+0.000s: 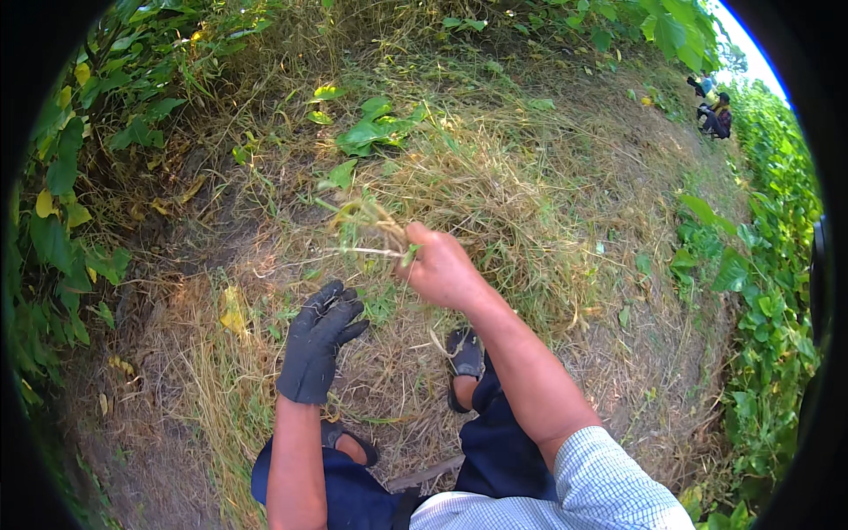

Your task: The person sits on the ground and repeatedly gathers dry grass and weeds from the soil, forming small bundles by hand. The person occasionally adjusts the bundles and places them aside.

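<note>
My bare right hand point(434, 266) is closed around a small bunch of pulled weeds point(371, 228), whose dry and green stems stick out to the left, partly blurred. Below and left of it, my left hand point(324, 338) wears a dark work glove, the fingers slightly curled and apart with nothing seen between them. A heap of cut dry and green grass point(507, 212) lies just beyond my right hand. Broad green leaves point(374, 132) rest at the far left side of the heap.
Leafy plants point(73, 192) border the strip on the left, and a dense green row point(772, 318) runs along the right. Long dry grass point(222, 391) lies beside my left foot. A stick point(427, 472) lies between my legs. A person point(717, 118) sits low at the far right.
</note>
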A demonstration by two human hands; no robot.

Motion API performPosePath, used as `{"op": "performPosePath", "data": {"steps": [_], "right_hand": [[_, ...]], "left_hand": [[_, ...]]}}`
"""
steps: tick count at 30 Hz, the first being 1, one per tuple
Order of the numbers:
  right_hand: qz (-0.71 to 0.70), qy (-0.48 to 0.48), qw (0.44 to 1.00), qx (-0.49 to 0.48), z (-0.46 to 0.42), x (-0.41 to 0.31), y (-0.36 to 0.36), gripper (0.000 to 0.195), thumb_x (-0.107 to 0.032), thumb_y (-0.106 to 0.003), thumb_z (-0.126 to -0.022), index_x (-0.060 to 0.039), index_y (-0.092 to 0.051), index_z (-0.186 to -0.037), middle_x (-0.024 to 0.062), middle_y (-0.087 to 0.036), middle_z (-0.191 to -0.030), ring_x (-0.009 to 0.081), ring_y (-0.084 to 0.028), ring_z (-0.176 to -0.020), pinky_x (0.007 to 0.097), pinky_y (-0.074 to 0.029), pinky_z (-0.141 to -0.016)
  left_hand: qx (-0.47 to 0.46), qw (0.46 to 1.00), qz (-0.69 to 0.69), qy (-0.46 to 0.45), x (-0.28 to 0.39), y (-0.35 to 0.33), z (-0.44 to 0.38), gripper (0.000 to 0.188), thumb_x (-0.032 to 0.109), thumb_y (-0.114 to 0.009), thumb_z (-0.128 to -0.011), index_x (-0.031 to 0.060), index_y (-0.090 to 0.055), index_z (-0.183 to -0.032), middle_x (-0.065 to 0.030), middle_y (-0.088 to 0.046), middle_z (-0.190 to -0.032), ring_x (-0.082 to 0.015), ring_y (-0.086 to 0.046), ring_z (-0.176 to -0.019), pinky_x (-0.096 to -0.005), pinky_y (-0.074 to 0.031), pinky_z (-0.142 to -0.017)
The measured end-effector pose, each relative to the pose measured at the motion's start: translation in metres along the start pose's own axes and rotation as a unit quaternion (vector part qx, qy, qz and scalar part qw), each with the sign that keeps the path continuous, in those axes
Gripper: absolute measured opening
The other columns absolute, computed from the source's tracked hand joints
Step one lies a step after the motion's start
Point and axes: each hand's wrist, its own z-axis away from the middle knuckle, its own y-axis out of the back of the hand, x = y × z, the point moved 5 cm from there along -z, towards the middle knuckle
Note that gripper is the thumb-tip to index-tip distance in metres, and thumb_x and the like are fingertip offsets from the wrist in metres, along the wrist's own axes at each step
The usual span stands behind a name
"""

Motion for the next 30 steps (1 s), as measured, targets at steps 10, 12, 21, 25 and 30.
{"op": "performPosePath", "data": {"steps": [10, 12, 21, 25, 30], "right_hand": [[0.199, -0.238, 0.893, 0.325, -0.007, 0.166, 0.116, 0.049, -0.016, -0.062, -0.081, -0.0005, -0.051, -0.125, 0.0243, -0.052, -0.126, 0.0360, -0.052, -0.115, 0.0476, -0.042, -0.097], [0.180, -0.294, 0.902, 0.259, -0.007, 0.189, 0.109, 0.061, -0.018, -0.066, -0.076, -0.0011, -0.048, -0.132, 0.0249, -0.050, -0.130, 0.0397, -0.049, -0.120, 0.0465, -0.038, -0.103], [0.092, -0.113, 0.956, 0.254, 0.000, 0.132, 0.092, 0.055, -0.016, -0.063, -0.083, 0.0015, -0.047, -0.133, 0.0237, -0.050, -0.131, 0.0347, -0.049, -0.123, 0.0419, -0.038, -0.104], [0.106, -0.084, 0.956, 0.260, 0.009, 0.102, 0.091, 0.052, -0.018, -0.063, -0.086, -0.0004, -0.048, -0.133, 0.0200, -0.052, -0.130, 0.0300, -0.057, -0.110, 0.0400, -0.044, -0.098], [0.074, -0.051, 0.957, 0.274, 0.015, 0.079, 0.086, 0.048, -0.017, -0.062, -0.087, 0.0002, -0.050, -0.131, 0.0164, -0.058, -0.113, 0.0212, -0.063, -0.087, 0.0362, -0.050, -0.080]], "left_hand": [[0.047, 0.999, 0.008, -0.026, 0.016, 0.026, 0.007, 0.052, 0.019, -0.062, -0.089, -0.0038, -0.043, -0.131, -0.0209, -0.056, -0.121, -0.0299, -0.059, -0.107, -0.0438, -0.052, -0.091], [0.056, 0.997, 0.014, -0.043, 0.021, 0.032, 0.006, 0.051, 0.020, -0.061, -0.089, -0.0033, -0.044, -0.131, -0.0207, -0.057, -0.120, -0.0302, -0.059, -0.107, -0.0433, -0.052, -0.091], [0.099, 0.984, 0.094, -0.113, 0.045, 0.061, 0.002, 0.055, 0.044, -0.049, -0.096, -0.0024, -0.047, -0.126, -0.0201, -0.058, -0.114, -0.0308, -0.059, -0.105, -0.0455, -0.050, -0.092], [0.118, 0.972, 0.152, -0.132, 0.061, 0.079, 0.007, 0.059, 0.047, -0.049, -0.095, -0.0032, -0.046, -0.126, -0.0216, -0.058, -0.112, -0.0317, -0.060, -0.102, -0.0479, -0.050, -0.092], [0.110, 0.974, 0.131, -0.147, 0.071, 0.084, 0.009, 0.062, 0.049, -0.051, -0.094, -0.0043, -0.047, -0.126, -0.0220, -0.058, -0.111, -0.0314, -0.062, -0.100, -0.0463, -0.053, -0.089]]}}
